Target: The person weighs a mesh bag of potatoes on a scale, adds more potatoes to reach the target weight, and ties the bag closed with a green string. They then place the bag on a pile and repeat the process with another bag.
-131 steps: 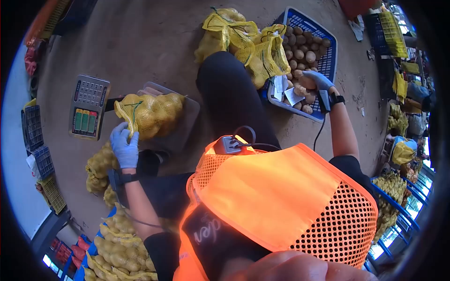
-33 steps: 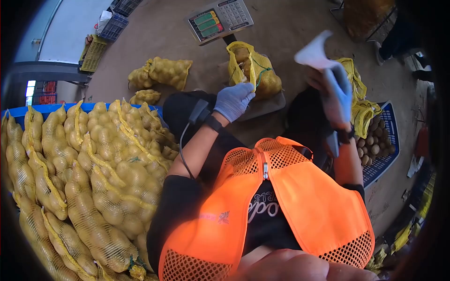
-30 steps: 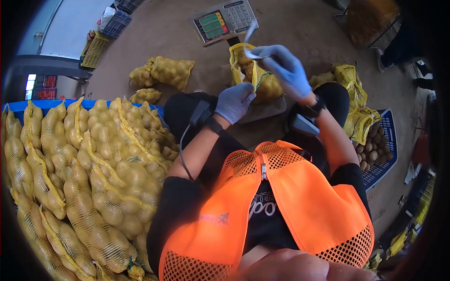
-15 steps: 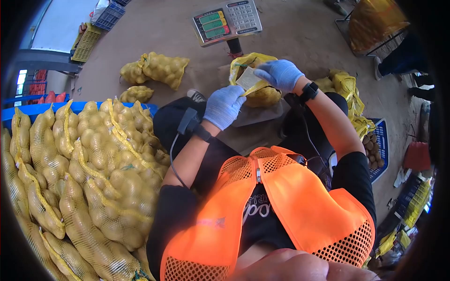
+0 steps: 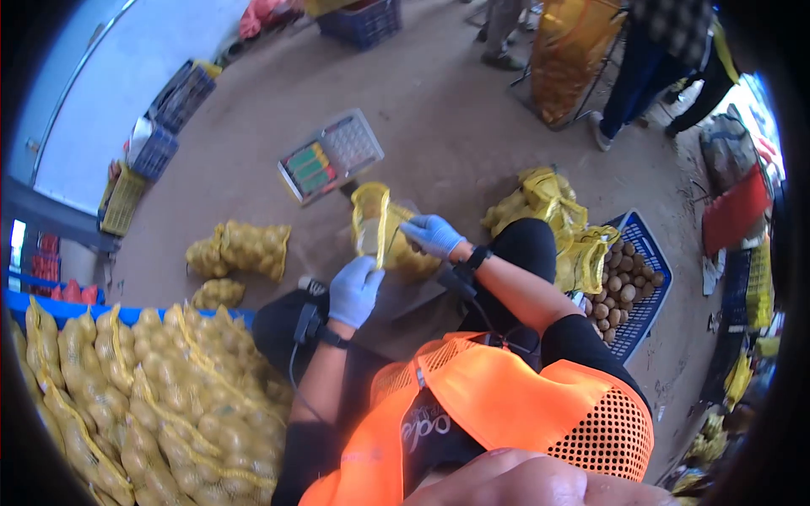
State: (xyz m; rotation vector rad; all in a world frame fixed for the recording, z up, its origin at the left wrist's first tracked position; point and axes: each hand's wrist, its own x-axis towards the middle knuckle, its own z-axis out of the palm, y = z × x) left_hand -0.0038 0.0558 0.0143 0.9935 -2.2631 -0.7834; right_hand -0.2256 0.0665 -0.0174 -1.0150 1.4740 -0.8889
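I'm closing the mesh potato sack (image 5: 384,236) on the scale (image 5: 331,158). My left hand (image 5: 354,291) and right hand (image 5: 430,234) both grip its neck. Next, I judge, it needs tying tight.

Single head-worn fisheye view, looking steeply down over an orange vest (image 5: 506,396), close above the lap, floor beyond

Both gloved hands reach forward, arms bent. The left hand (image 5: 354,289) curls in a pinching grip. The right hand (image 5: 431,235), fingers extended, seems lightly closed.
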